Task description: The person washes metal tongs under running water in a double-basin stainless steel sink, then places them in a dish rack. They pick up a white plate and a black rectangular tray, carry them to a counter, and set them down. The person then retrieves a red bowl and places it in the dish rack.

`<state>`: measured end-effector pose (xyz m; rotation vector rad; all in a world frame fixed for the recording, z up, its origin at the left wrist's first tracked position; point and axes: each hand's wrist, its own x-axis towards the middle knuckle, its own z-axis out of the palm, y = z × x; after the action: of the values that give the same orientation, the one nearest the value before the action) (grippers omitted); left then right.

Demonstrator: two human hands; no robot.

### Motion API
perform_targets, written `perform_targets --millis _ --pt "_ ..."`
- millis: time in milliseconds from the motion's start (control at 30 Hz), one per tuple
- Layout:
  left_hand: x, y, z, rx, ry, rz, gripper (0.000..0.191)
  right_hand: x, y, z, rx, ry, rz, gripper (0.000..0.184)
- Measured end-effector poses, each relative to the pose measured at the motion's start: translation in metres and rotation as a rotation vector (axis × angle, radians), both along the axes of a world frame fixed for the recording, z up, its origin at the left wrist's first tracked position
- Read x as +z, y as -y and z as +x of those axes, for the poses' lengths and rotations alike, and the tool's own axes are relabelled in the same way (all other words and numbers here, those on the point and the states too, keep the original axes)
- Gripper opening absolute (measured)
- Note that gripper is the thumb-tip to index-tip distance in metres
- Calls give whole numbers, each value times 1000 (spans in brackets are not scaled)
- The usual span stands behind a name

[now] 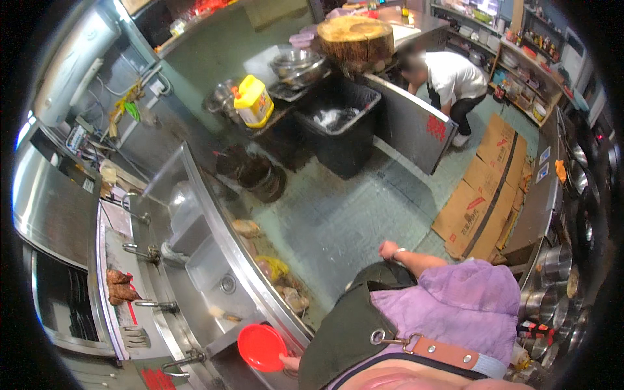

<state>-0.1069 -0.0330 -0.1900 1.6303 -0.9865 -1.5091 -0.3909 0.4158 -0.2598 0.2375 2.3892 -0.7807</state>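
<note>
My left hand grips the rim of a round red plastic basin at the bottom of the view. The basin is over the near end of a long stainless steel sink, by its front edge. A small brush lies in the sink compartment beyond it. My right hand, with a bracelet at the wrist, hangs over the floor in front of my dark apron. Its fingers look curled, and nothing shows in them.
A person in a white shirt bends behind a metal panel. A lined black bin, a yellow jug and a thick wooden chopping block stand ahead. Flattened cardboard covers floor at right; bags lie along the sink.
</note>
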Motion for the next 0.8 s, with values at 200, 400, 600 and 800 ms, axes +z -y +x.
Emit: perform_targets --millis 200,400,600,800 --pt "-17 20 0 39 13 82 48 -10 5 0 102 -48 52 29" --pt "-20 17 7 11 -44 52 41 -6 -1 -4 16 -3 -14 27" --pt "6 8 -6 107 -30 131 36 1 -4 3 52 30 20 28" --pt "8 4 0 -13 -70 80 35 -3 1 10 10 20 5 30"
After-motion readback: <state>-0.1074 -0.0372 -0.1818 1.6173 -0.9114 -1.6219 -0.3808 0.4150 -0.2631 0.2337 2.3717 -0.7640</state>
